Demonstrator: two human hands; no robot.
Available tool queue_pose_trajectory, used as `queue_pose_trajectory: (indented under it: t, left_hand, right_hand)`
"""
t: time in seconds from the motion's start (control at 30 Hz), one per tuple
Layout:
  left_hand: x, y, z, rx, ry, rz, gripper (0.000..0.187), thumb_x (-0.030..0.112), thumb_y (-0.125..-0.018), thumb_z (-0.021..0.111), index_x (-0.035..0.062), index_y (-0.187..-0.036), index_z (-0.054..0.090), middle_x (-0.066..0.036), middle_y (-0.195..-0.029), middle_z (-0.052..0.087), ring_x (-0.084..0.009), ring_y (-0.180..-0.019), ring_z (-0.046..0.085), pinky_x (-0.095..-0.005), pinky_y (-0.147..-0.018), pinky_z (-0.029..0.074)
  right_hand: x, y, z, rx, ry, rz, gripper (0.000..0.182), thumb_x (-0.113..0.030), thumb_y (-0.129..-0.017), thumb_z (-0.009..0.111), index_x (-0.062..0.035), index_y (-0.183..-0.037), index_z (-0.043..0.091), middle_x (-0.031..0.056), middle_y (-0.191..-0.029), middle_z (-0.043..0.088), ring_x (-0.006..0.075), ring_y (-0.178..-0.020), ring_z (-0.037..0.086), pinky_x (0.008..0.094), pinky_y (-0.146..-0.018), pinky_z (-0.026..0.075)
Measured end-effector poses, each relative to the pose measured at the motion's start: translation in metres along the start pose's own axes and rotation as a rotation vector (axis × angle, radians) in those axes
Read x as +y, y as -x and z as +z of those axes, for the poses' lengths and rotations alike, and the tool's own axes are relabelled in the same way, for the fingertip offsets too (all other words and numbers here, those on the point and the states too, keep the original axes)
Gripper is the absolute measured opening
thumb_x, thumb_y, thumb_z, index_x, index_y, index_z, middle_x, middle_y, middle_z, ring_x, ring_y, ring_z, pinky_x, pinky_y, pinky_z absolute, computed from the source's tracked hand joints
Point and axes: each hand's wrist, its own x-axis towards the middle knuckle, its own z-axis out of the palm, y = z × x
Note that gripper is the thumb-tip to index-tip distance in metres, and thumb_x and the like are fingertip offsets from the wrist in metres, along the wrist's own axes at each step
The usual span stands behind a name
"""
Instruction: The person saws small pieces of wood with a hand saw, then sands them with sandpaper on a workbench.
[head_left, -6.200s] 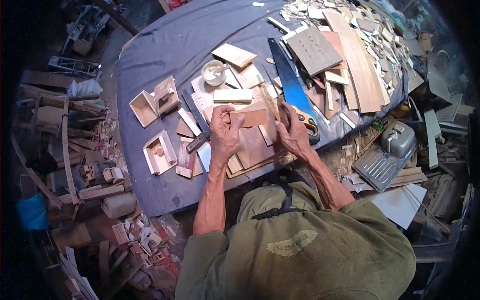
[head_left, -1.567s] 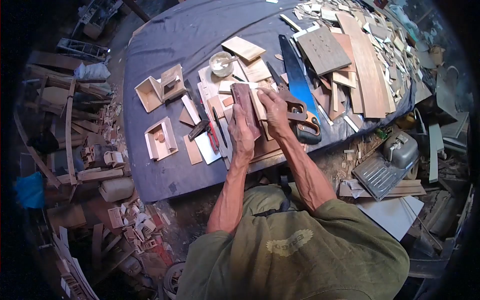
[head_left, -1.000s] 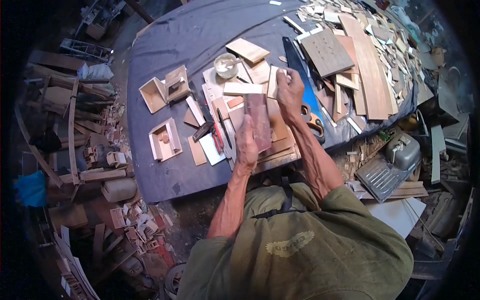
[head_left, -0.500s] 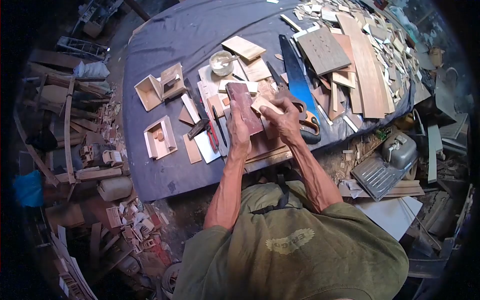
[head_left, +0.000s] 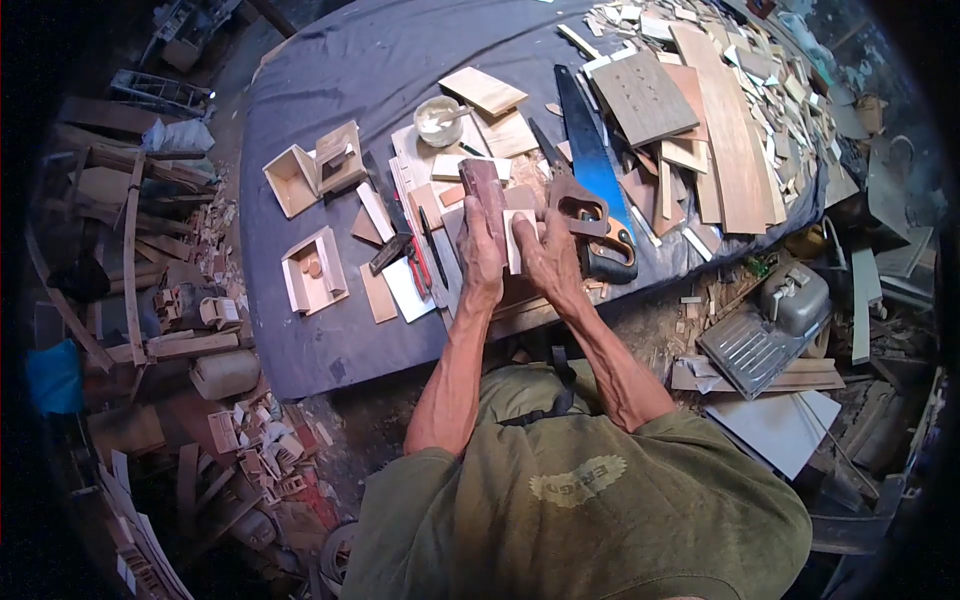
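My left hand (head_left: 482,255) is wrapped round a reddish-brown sanding block (head_left: 483,178), which stands tilted up over the near part of the table. My right hand (head_left: 550,265) grips a small pale piece of wood (head_left: 514,258), its thumb pressed on the face, close against the block's right side. Just right of my right hand lie a saw with a brown wooden handle (head_left: 578,203) and a handsaw with a blue blade (head_left: 590,150). Left of my left hand are red-handled pliers (head_left: 418,268) and a hammer (head_left: 390,254).
A tub of pale paste (head_left: 438,121) with a stick in it stands beyond my hands. Small wooden boxes (head_left: 312,272) sit at the left. Boards (head_left: 645,100) and many offcuts cover the table's right side. A metal sink (head_left: 757,340) lies on the floor at right.
My right hand has turned and moved slightly down and left, bringing the wood piece upright against the block. The block has turned to show a narrower face.
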Motion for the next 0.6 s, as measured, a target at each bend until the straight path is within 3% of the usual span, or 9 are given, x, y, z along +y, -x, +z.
queue_pose_trajectory:
  t: [0.1,0.17,0.27,0.37,0.5,0.53,0.6]
  left_hand:
    - [-0.004,-0.002,0.000,0.042,-0.077,0.021,0.066,0.051,-0.109,0.031,-0.0049,-0.137,0.054,-0.014,-0.123,0.062,-0.0221,-0.109,0.058,-0.0346,-0.094,0.046]
    - [-0.004,0.001,0.002,0.051,-0.032,0.020,0.066,0.050,-0.109,0.030,-0.0049,-0.137,0.054,-0.015,-0.123,0.062,-0.0221,-0.109,0.058,-0.0347,-0.094,0.046]
    - [-0.007,0.000,0.006,0.068,0.015,0.037,0.064,0.048,-0.110,0.031,-0.0049,-0.138,0.053,-0.016,-0.122,0.063,-0.0226,-0.108,0.058,-0.0346,-0.095,0.046]
    - [-0.010,-0.001,0.000,0.054,-0.035,-0.004,0.063,0.046,-0.110,0.032,-0.0046,-0.140,0.051,-0.017,-0.127,0.061,-0.0242,-0.113,0.057,-0.0338,-0.098,0.045]
    - [-0.001,0.007,0.009,0.054,-0.181,0.100,0.061,0.044,-0.110,0.031,-0.0045,-0.144,0.048,-0.020,-0.137,0.058,-0.0272,-0.123,0.055,-0.0338,-0.102,0.043]
    - [0.005,0.011,0.019,0.042,-0.170,0.194,0.057,0.040,-0.111,0.033,-0.0048,-0.140,0.051,-0.011,-0.134,0.057,-0.0201,-0.121,0.053,-0.0332,-0.105,0.041]
    - [0.015,0.023,0.026,0.010,-0.218,0.139,0.058,0.039,-0.110,0.031,-0.0038,-0.146,0.045,-0.018,-0.142,0.053,-0.0257,-0.131,0.049,-0.0346,-0.110,0.036]
  right_hand:
    - [-0.007,0.001,-0.002,-0.028,-0.008,0.066,0.044,-0.032,-0.092,0.064,0.0072,-0.113,0.064,0.0243,-0.099,0.072,0.0338,-0.090,0.070,0.0427,-0.084,0.052]
    - [-0.007,-0.001,-0.003,-0.014,-0.026,0.098,0.044,-0.031,-0.090,0.067,0.0069,-0.112,0.065,0.0228,-0.099,0.072,0.0330,-0.089,0.070,0.0423,-0.083,0.053]
    - [0.006,-0.005,0.002,0.008,0.049,-0.104,0.045,-0.035,-0.093,0.064,0.0070,-0.110,0.065,0.0185,-0.088,0.070,0.0227,-0.079,0.067,0.0371,-0.075,0.053]
    - [0.009,-0.008,0.000,-0.083,0.103,-0.038,0.043,-0.035,-0.096,0.054,0.0061,-0.101,0.065,0.0318,-0.095,0.067,0.0448,-0.087,0.068,0.0489,-0.079,0.052]
    - [-0.005,-0.007,-0.003,-0.015,0.270,-0.159,0.043,-0.034,-0.100,0.046,0.0056,-0.091,0.061,0.0362,-0.093,0.064,0.0512,-0.089,0.064,0.0546,-0.075,0.050]
    - [-0.003,-0.021,-0.001,0.044,0.285,-0.177,0.043,-0.033,-0.101,0.046,0.0054,-0.089,0.060,0.0362,-0.093,0.064,0.0514,-0.089,0.064,0.0554,-0.074,0.050]
    - [-0.002,-0.058,-0.002,0.059,0.279,-0.233,0.040,-0.032,-0.101,0.045,0.0048,-0.092,0.059,0.0366,-0.093,0.064,0.0515,-0.088,0.064,0.0565,-0.072,0.050]
